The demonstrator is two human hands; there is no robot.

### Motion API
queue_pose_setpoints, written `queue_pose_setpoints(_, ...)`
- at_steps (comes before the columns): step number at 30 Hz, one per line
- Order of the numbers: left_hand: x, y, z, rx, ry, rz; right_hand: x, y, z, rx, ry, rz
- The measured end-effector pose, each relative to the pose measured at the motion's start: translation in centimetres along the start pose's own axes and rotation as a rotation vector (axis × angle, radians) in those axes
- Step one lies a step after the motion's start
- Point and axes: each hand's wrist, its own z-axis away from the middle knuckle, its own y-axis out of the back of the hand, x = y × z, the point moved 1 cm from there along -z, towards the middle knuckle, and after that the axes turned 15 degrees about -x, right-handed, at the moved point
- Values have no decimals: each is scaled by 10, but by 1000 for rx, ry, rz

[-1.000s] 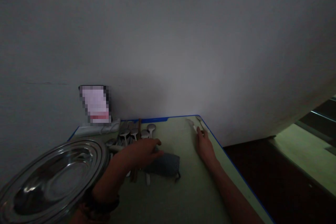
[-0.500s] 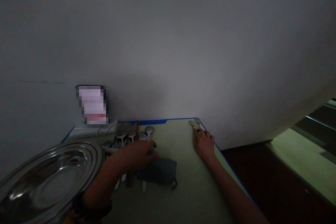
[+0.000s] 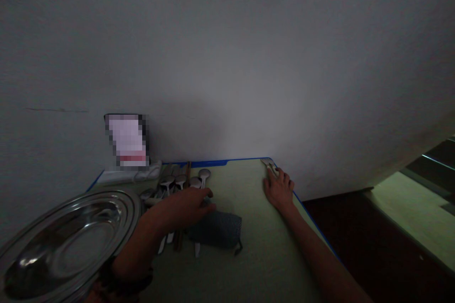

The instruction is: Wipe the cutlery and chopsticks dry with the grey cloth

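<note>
My right hand [image 3: 279, 189] lies at the far right corner of the table, its fingers closed over the handles of what look like two forks [image 3: 269, 164] with their heads together, pointing at the wall. My left hand [image 3: 194, 203] hovers over the cutlery with its thumb and fingers apart. Just under it lies a dark textured pouch [image 3: 220, 230] with a cord at its right end. Several spoons [image 3: 204, 173] lie bowls toward the wall, partly hidden by my left hand and forearm. A brown wooden piece of cutlery [image 3: 188, 168] lies among them.
A large shiny metal bowl [image 3: 131, 213] stands at the left, beside my left forearm. A blurred phone [image 3: 128, 139] leans on the wall behind a white folded item [image 3: 122, 175]. The pale table [image 3: 245, 270] has a blue edge and meets the wall. Dark floor [image 3: 341, 227] shows right.
My right hand has shifted the forks, so their heads, splayed apart before, now lie close together. My left hand has hardly moved. The view has shifted slightly.
</note>
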Motion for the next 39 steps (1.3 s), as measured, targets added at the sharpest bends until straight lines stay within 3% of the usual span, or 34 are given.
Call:
queue_pose_setpoints(5, 1, 0, 0, -1, 2, -8, 0, -2, 2, 47, -24, -35)
queue_pose_setpoints(13, -6, 5, -1, 9, 39, -21, -17, 0, 15, 90, 81, -84)
queue_pose_setpoints(18, -20, 12, 4, 76, 103, -72, -54, 12, 33, 19, 303, -332)
queue_pose_setpoints(23, -30, 12, 10, 153, 177, -107, -95, 63, 62, -249, 676, -808)
queue_pose_setpoints(25, -32, 12, 12, 171, 210, -109, -105, 78, 73, -333, 841, -766)
queue_pose_setpoints(27, -32, 11, 13, 170, 232, -110, -111, 78, 81, -374, 920, -640)
queue_pose_setpoints(31, -31, 14, 23, 131, 269, -103, -108, 46, 83, -414, 848, -512)
queue_pose_setpoints(34, -29, 20, 37, 135, 311, -96, -100, 25, 78, -351, 741, -542)
queue_pose_setpoints(39, -25, 25, 45, 154, 334, -100, -97, 15, 68, -279, 604, -669)
